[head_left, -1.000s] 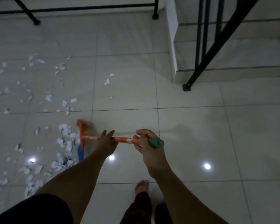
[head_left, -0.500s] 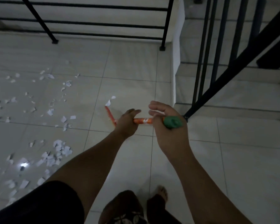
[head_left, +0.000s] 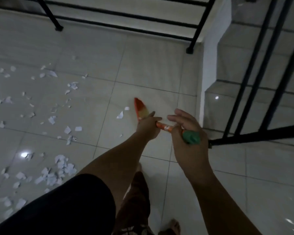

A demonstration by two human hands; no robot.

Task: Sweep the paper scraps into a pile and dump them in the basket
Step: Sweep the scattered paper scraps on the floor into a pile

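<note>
View from above of a dim, glossy tiled floor (head_left: 151,73). Two bare forearms reach forward, holding a broom (head_left: 165,127).

The left grip (head_left: 148,128), a bare hand, is closed around the orange handle directly behind the broom head (head_left: 141,109). The right grip (head_left: 187,133) holds the handle's top end, farther back from the broom head, where a green cap (head_left: 191,137) shows past the hand. Its lower fingers and thumb appear to pinch the handle while the upper fingers lift nearly straight, so this hold looks loose.

The broom head is red-orange, blurred, and low at the floor. Two paper scraps (head_left: 120,115) lie just left of the broom head. Many more are strewn well to its left. A denser cluster, the beginnings of a pile (head_left: 58,170), sits well apart from the broom head, to the left and nearer the person. No basket is in view.

Likely trouble:
- With the right grip this slack, a hard stroke could let the handle twist or slip, and the broom head would skate over the scraps.
- The scraps look light, so a fast flick may send them fluttering past the pile or break the pile apart.
- A black stair railing (head_left: 255,82) stands to the right of the broom head. A stroke that way could knock the handle on the bars or push scraps down the steps.
- In this dim light with bright reflections, small pieces are easy to miss.
</note>
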